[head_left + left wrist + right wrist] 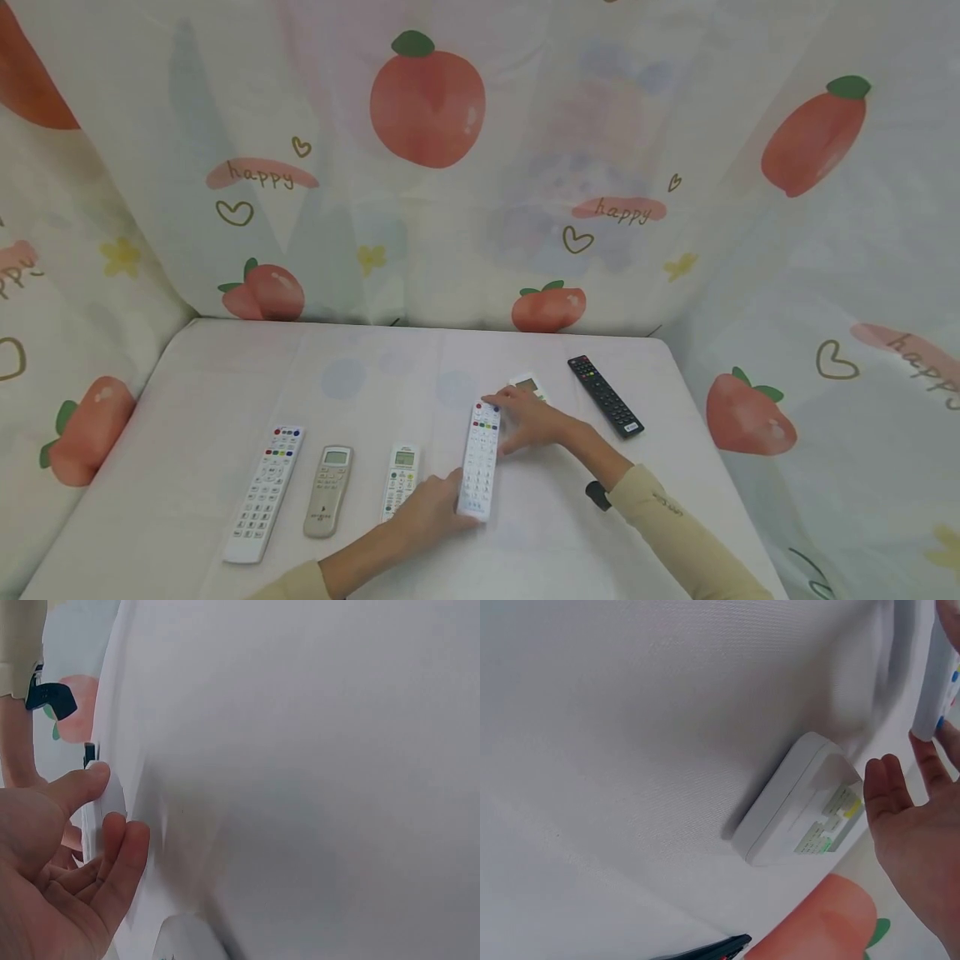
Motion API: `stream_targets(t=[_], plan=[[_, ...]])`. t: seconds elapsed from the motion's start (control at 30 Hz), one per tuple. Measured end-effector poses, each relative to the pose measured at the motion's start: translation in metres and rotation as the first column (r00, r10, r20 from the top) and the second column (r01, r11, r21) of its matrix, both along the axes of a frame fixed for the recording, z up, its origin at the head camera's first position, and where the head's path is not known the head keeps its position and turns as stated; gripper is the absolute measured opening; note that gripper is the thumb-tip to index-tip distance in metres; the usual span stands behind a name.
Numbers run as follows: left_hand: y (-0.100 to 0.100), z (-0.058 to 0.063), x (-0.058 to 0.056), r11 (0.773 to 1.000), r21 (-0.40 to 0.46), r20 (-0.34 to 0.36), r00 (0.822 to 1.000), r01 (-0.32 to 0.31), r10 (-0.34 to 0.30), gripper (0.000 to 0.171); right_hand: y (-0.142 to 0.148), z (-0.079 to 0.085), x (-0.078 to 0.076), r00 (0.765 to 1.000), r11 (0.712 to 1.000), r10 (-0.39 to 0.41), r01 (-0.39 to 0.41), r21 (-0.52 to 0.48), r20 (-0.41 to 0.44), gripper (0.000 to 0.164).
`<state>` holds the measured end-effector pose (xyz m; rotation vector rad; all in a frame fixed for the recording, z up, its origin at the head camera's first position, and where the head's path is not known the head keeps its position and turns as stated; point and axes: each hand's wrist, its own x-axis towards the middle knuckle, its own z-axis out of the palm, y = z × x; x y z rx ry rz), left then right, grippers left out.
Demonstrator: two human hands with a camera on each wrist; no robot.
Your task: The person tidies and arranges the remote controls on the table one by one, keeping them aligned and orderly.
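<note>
A white remote control (480, 467) with coloured buttons near its top is tilted up between both hands, buttons toward the head camera. My left hand (427, 512) pinches its lower end, thumb on one side and fingers on the other. At the upper end, my right hand (528, 417) holds it with the index finger across the top corner and the thumb by the right edge. The right wrist view shows fingertips (925, 754) at the remote's end. Partly hidden behind the right hand lies a white remote with a screen (528, 384), close to its outer fingers.
Left of the hands lie a long white remote (262, 496), a beige remote (327, 492) and a white remote with a screen (402, 475), partly covered by the left hand. A black remote (606, 396) lies back right. Fruit-patterned cloth walls (450, 233) enclose the white table (570, 550).
</note>
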<state>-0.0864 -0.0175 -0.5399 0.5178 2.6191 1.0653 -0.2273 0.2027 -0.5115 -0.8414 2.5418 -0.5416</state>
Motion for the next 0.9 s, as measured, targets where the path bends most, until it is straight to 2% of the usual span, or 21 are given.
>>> stream_targets(t=[0.13, 0.3, 0.57, 0.7, 0.9], plan=[[0.003, -0.002, 0.006, 1.0, -0.006, 0.007, 1.0, -0.021, 0.021, 0.07, -0.002, -0.002, 0.001, 1.0, 0.999, 0.027, -0.027, 0.019, 0.003, 0.086], [0.008, -0.003, 0.01, 0.998, -0.019, 0.014, 0.998, -0.053, 0.054, 0.063, -0.005, -0.005, 0.002, 0.998, 0.998, 0.053, -0.052, 0.047, -0.017, 0.088], [0.01, 0.0, 0.013, 0.998, -0.052, 0.027, 0.999, -0.042, 0.044, 0.066, -0.008, -0.006, 0.004, 0.996, 0.993, 0.083, -0.08, 0.087, -0.033, 0.09], [0.009, 0.002, 0.014, 0.997, -0.073, 0.046, 0.998, -0.039, 0.043, 0.064, -0.011, -0.007, 0.005, 0.995, 0.992, 0.091, -0.088, 0.095, -0.033, 0.09], [0.009, 0.004, 0.015, 0.993, -0.115, 0.035, 0.998, -0.04, 0.044, 0.058, -0.016, -0.01, 0.006, 0.995, 0.989, 0.098, -0.096, 0.109, -0.017, 0.09]])
